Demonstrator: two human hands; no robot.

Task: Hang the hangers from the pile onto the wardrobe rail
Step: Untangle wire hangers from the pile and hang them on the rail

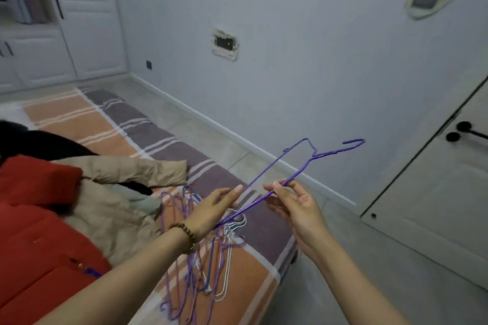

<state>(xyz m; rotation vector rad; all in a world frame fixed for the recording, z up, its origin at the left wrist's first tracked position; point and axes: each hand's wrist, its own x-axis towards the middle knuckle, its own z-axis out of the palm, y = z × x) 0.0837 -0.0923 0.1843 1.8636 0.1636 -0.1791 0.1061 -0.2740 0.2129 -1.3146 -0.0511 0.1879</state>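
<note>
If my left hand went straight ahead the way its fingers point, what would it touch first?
Most likely the purple hanger: its wire crosses just beyond the left hand's fingertips, and the right hand pinches it farther along. Depth is unclear from one view.

Left hand (211, 210) held flat; right hand's (298, 208) fingers (277, 188) pinch the purple hanger (301, 168).

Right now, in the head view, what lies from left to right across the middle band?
A red garment → beige jacket → left hand → right hand, pinching the purple hanger → white door.
</note>
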